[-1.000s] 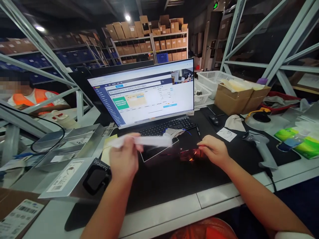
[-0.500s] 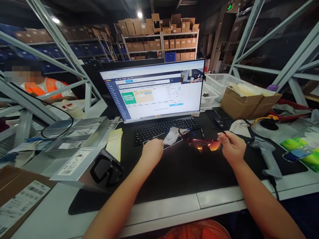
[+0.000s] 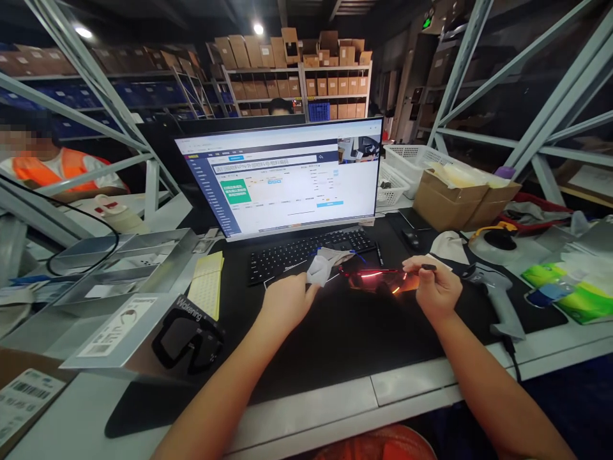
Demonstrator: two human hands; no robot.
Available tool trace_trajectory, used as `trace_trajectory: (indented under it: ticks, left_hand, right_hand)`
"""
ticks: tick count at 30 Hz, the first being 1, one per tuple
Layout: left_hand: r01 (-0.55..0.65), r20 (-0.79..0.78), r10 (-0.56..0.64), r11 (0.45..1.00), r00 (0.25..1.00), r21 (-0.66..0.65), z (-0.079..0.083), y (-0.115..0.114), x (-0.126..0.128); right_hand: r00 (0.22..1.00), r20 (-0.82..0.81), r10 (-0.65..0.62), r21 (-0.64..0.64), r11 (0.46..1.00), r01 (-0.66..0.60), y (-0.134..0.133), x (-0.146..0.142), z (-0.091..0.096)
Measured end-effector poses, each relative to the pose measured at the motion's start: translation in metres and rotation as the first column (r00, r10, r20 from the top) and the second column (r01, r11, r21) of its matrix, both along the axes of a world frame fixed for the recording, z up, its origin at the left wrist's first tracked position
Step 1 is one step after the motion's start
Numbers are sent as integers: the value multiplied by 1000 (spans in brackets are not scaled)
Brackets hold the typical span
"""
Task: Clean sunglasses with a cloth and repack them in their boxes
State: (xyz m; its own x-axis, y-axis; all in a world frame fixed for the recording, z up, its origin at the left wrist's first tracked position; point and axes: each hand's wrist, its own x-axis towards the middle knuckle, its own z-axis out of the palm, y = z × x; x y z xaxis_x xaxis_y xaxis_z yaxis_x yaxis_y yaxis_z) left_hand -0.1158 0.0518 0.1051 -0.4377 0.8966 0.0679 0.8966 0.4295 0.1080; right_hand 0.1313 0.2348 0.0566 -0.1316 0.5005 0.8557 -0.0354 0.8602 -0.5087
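My right hand point(image 3: 437, 291) is closed on a pair of sunglasses point(image 3: 376, 280) by one end, with a dark temple tip poking out between the fingers. Their wide lens shines red and orange, tilted over the black desk mat point(image 3: 335, 345). A crumpled white cloth point(image 3: 318, 269) is pinched in my left hand point(image 3: 286, 303), just left of the lens and apart from it. Behind the hands lies a black keyboard point(image 3: 272, 259). Left of my left forearm stands a box printed with dark goggles point(image 3: 189, 342).
A monitor point(image 3: 287, 179) rises behind the keyboard. On the right are a barcode scanner point(image 3: 500, 300), a mouse point(image 3: 410, 239), a green packet point(image 3: 560, 287) and a cardboard box point(image 3: 445, 198). Yellow sheets point(image 3: 205, 284) and a grey tray point(image 3: 158, 255) lie left. A person in an orange vest point(image 3: 62, 172) sits beyond.
The sunglasses have turned in my right hand, and their lens now reaches closer to the cloth. More of the cloth shows above my left hand. The whole view has shifted slightly.
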Motion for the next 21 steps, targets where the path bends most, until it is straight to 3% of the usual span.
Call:
trace_trajectory:
  ticks: [3,6,9,12,14,17,19,21]
  left_hand:
    - [66,-36,-62,988,997,136,4,-3,-5]
    - [277,-75,-267,896,961,348,0,-1,-10]
    - [373,11,-445,763,895,528,-9,4,-4]
    - [343,237,-598,692,766,635,-17,5,9]
    - [250,369,-665,645,650,722,-18,3,16]
    - [-54,493,-714,542,497,839,-13,1,19]
    - [-285,559,-735,482,384,829,-5,0,15]
    - [-459,587,-753,426,299,780,4,0,9]
  right_hand:
    - [999,-52,-5,-50,999,3,-10,-7,-2]
    - [984,-172,52,-196,977,-86,-25,-21,3]
    - [937,-313,156,-356,895,-268,-42,-42,20]
    - [886,-396,242,-425,807,-410,-59,-70,43]
    - [860,-425,282,-447,761,-471,-70,-91,56]
    - [823,-441,360,-479,681,-554,-83,-122,64]
    - [793,-417,444,-485,629,-607,-87,-139,62]
    - [774,-336,536,-480,610,-631,-81,-146,55]
